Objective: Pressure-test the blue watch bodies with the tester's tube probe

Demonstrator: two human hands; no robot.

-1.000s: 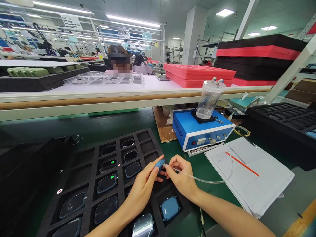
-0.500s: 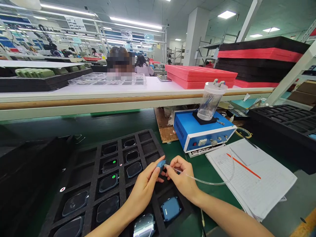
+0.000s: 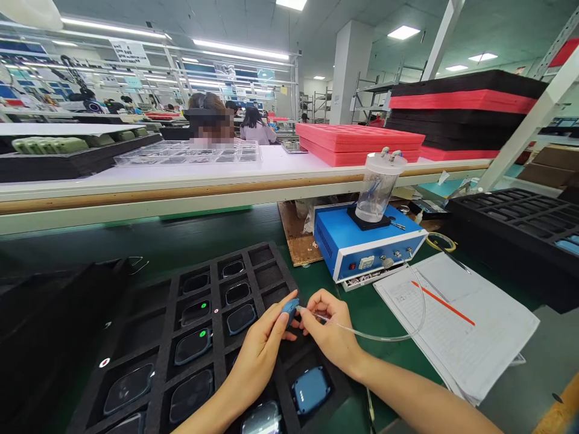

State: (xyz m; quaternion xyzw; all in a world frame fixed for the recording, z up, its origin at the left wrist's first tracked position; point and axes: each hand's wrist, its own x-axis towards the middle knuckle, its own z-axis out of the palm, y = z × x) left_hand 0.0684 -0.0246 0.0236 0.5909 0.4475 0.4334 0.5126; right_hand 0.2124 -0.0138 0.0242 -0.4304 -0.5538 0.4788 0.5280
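My left hand [image 3: 260, 340] is closed around a small blue watch case [image 3: 291, 308], held on edge above the black foam tray [image 3: 283, 377]. My right hand [image 3: 332, 328] pinches the end of a clear thin tube [image 3: 384, 336], its tip against the side of the case. Whether the tip goes into the case cannot be made out. From there the tube loops to the front of a blue box-shaped machine [image 3: 368, 244]. Below my hands, another blue watch case [image 3: 311, 389] lies back up in a tray pocket. Several dark-faced watch cases [image 3: 192, 346] fill other pockets.
A clear cylinder [image 3: 379, 187] stands on the machine. Right of it lie paper sheets [image 3: 456, 319] with a red stick [image 3: 443, 302]. A black foam tray [image 3: 520, 217] sits far right. Red foam trays [image 3: 359, 141] rest on the shelf [image 3: 226, 181] ahead. People sit beyond it.
The view has shifted slightly, so the scene sits a little further left and lower. Both hands keep the same hold on the watch case and the tube.
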